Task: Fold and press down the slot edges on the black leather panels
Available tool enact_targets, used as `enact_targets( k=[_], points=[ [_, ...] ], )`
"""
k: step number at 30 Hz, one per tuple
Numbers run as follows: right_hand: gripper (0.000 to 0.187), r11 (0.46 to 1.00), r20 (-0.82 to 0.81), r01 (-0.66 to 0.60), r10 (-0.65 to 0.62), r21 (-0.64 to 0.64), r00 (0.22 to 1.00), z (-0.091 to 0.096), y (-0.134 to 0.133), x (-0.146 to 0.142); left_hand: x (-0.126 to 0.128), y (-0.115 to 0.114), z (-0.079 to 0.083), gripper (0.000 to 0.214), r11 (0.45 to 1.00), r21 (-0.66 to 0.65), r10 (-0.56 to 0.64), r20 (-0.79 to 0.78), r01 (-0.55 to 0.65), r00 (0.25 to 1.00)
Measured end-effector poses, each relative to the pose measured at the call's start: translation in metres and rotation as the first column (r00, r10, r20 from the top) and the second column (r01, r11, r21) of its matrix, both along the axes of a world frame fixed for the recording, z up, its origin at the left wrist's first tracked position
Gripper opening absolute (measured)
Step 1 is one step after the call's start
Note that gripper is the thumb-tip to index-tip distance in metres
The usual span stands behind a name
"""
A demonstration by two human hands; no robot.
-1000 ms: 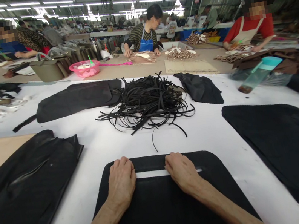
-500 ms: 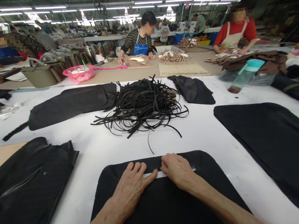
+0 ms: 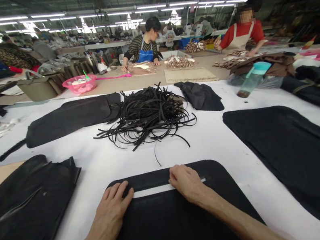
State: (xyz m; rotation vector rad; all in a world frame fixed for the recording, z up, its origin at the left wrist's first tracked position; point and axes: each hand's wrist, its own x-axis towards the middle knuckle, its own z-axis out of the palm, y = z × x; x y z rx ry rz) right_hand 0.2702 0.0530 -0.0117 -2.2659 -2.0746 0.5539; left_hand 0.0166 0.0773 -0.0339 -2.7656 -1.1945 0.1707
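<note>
A black panel (image 3: 166, 229) with rounded corners lies flat in front of me. A long slot near its far edge shows a white strip (image 3: 153, 191). My left hand (image 3: 111, 208) rests on the panel's far left part, fingers stretched out and thumb apart at the slot's left end. Toward the slot's right half, my right hand (image 3: 187, 183) is closed, fingers curled down onto the panel. What its fingertips hold, if anything, is hidden beneath them. Beyond the panel lies a tangled heap of thin black strips (image 3: 153, 115).
Black pieces (image 3: 25, 212) lie to the left and another black panel (image 3: 286, 143) to the right on the white table (image 3: 136, 161). A bottle with a turquoise lid (image 3: 253, 79) lies tilted at right. Across, a pink basket (image 3: 79, 85) stands near co-workers handling brown strips.
My left hand has slid left along the slot, uncovering more of the white strip. The right hand stays closed at nearly the same place on the panel. The view has shifted slightly.
</note>
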Motion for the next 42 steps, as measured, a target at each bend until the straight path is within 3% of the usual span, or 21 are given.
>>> enact_targets(
  k=[4, 10, 13, 16, 21, 24, 30, 38, 42],
  points=[
    [0.015, 1.000, -0.002, 0.002, -0.002, 0.009, 1.000, -0.001, -0.001, -0.003, 0.036, -0.014, 0.007, 0.059, 0.998, 0.011, 0.058, 0.036, -0.058, 0.998],
    [0.013, 0.996, -0.034, -0.054, 0.056, 0.068, 0.998, -0.006, -0.007, -0.004, 0.090, -0.036, -0.006, 0.053, 0.983, -0.147, -0.082, 0.164, 0.107, 0.983],
    [0.010, 0.981, -0.102, -0.147, 0.161, 0.129, 0.982, -0.010, -0.012, 0.008, 0.093, -0.038, -0.015, 0.054, 0.989, -0.108, -0.076, 0.191, 0.098, 0.979],
    [0.024, 0.955, -0.146, -0.207, 0.240, 0.212, 0.960, -0.015, -0.019, 0.028, 0.089, -0.036, -0.023, 0.058, 0.994, -0.077, -0.060, 0.194, 0.076, 0.979],
    [0.006, 0.943, -0.109, -0.209, 0.244, 0.260, 0.964, -0.020, -0.030, 0.058, 0.089, -0.037, -0.028, 0.057, 0.996, -0.009, -0.086, 0.179, 0.089, 0.980],
    [0.008, 0.942, -0.068, -0.207, 0.232, 0.263, 0.970, -0.020, -0.035, 0.068, 0.091, -0.040, -0.027, 0.055, 0.994, 0.029, -0.113, 0.135, 0.110, 0.984],
    [0.011, 0.967, -0.007, -0.162, 0.167, 0.198, 0.986, -0.013, -0.035, 0.071, 0.096, -0.042, -0.021, 0.056, 0.985, 0.108, -0.142, 0.058, 0.135, 0.988],
    [0.009, 1.000, 0.029, -0.007, 0.008, -0.027, 1.000, 0.004, -0.012, 0.061, 0.107, -0.047, -0.024, 0.053, 0.965, 0.215, -0.139, -0.066, 0.150, 0.988],
    [0.009, 0.994, 0.019, 0.028, -0.026, -0.105, 0.999, 0.014, -0.006, 0.059, 0.115, -0.050, -0.017, 0.056, 0.970, 0.202, -0.116, -0.086, 0.131, 0.990]
  ],
)
